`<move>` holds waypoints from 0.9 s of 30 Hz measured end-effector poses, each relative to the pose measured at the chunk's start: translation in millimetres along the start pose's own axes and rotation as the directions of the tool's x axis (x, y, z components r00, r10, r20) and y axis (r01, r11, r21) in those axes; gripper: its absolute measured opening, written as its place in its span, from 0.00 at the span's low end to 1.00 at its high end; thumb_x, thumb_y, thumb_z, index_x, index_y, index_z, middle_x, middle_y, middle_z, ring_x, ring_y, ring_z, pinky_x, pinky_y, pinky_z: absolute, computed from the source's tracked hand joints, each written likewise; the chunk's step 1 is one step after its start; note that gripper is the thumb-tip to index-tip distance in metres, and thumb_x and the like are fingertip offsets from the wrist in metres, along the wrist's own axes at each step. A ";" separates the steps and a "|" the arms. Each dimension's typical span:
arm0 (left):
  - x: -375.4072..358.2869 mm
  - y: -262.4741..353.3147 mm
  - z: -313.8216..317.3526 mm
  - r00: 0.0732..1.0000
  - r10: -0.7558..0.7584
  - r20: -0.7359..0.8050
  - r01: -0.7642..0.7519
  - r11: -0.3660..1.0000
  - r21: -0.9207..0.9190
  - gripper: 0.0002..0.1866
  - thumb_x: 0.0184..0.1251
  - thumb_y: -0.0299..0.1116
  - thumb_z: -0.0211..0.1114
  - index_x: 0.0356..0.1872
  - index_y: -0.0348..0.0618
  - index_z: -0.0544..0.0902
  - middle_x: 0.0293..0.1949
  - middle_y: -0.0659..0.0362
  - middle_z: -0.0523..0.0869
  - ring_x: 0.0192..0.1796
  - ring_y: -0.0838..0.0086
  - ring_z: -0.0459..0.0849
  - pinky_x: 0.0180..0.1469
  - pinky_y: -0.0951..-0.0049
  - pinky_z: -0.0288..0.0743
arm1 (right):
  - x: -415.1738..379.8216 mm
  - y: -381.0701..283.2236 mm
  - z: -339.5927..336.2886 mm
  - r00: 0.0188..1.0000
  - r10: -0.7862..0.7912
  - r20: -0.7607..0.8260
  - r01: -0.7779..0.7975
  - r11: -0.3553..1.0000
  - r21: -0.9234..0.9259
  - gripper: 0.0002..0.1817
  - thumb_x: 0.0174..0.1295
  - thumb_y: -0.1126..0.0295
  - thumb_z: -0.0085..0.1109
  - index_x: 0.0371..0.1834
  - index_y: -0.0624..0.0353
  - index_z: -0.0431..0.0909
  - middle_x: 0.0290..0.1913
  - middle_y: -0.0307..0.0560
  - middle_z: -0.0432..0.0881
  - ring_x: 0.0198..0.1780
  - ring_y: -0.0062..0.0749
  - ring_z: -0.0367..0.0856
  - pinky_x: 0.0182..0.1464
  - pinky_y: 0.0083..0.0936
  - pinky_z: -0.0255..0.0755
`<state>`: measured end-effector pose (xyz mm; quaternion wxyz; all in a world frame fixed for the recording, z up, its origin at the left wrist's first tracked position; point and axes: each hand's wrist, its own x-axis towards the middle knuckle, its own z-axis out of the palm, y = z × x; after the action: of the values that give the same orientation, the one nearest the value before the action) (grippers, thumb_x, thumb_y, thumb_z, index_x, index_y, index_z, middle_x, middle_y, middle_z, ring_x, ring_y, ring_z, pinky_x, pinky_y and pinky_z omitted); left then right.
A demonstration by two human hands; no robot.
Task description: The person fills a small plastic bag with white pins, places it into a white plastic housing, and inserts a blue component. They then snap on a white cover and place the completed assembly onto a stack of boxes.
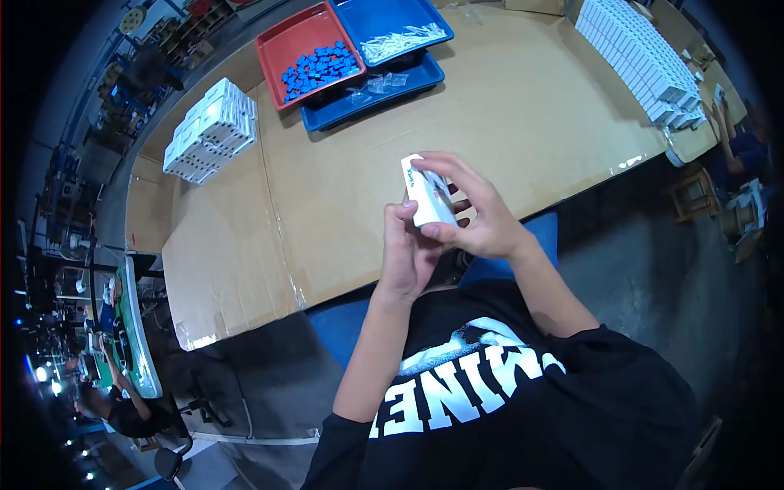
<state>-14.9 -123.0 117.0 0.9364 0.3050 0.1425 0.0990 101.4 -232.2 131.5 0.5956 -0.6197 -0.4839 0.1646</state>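
A small white box [425, 198] with dark print is held up in front of me, over the near edge of the cardboard-covered table. My left hand [407, 249] grips its lower left side, with the thumb against the white face. From the right, my right hand [482, 212] closes round the box, fingers over its top and far side, thumb at its lower end. Part of the box is hidden behind the right fingers.
A red tray [275, 51] of blue pieces stands at the back beside a blue tray [359, 15] of white sticks. Beneath is another blue tray [327, 119] with clear pieces. White boxes are stacked left [214, 131] and right [633, 61]. Other people sit at both sides.
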 end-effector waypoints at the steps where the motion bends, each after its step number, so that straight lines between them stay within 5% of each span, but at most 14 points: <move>1: -1.6 -4.2 -2.5 0.999 -0.002 -0.046 0.002 1.000 0.014 0.31 0.74 0.53 0.52 0.68 0.40 0.73 0.59 0.51 0.83 0.60 0.62 0.85 0.66 0.58 0.77 | -3.1 13.6 5.3 0.991 -0.125 -0.038 0.120 0.987 -0.104 0.43 0.61 0.46 0.75 0.75 0.58 0.73 0.71 0.55 0.75 0.68 0.49 0.78 0.66 0.40 0.78; 4: -2.5 -9.7 -1.7 0.996 0.009 -0.087 -0.004 0.998 0.064 0.30 0.76 0.56 0.52 0.67 0.44 0.76 0.57 0.57 0.86 0.58 0.67 0.86 0.63 0.61 0.80 | -6.4 34.0 7.3 0.947 -0.311 -0.080 0.290 0.935 -0.205 0.41 0.59 0.48 0.77 0.73 0.56 0.77 0.68 0.62 0.74 0.67 0.52 0.80 0.63 0.40 0.79; 8: 2.0 -1.3 9.4 0.988 -0.082 -0.134 0.096 0.991 0.098 0.33 0.81 0.63 0.51 0.69 0.45 0.73 0.58 0.57 0.84 0.59 0.68 0.86 0.62 0.63 0.81 | -10.3 47.5 10.7 0.925 -0.363 -0.110 0.328 0.911 -0.252 0.43 0.60 0.45 0.75 0.70 0.65 0.77 0.67 0.65 0.77 0.65 0.58 0.81 0.65 0.42 0.77; 27: 18.5 -29.0 -19.8 0.973 -0.029 -0.230 0.055 0.993 0.108 0.34 0.85 0.63 0.43 0.75 0.47 0.66 0.63 0.58 0.79 0.65 0.72 0.81 0.65 0.68 0.78 | -8.9 102.9 36.5 0.890 -0.435 -0.135 0.384 0.877 -0.290 0.42 0.74 0.37 0.52 0.65 0.73 0.79 0.63 0.71 0.80 0.60 0.64 0.84 0.59 0.44 0.81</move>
<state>-1.1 -130.2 80.5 0.8968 0.3415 0.2609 0.1051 110.2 -199.9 27.2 0.5768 -0.5872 -0.5604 -0.0914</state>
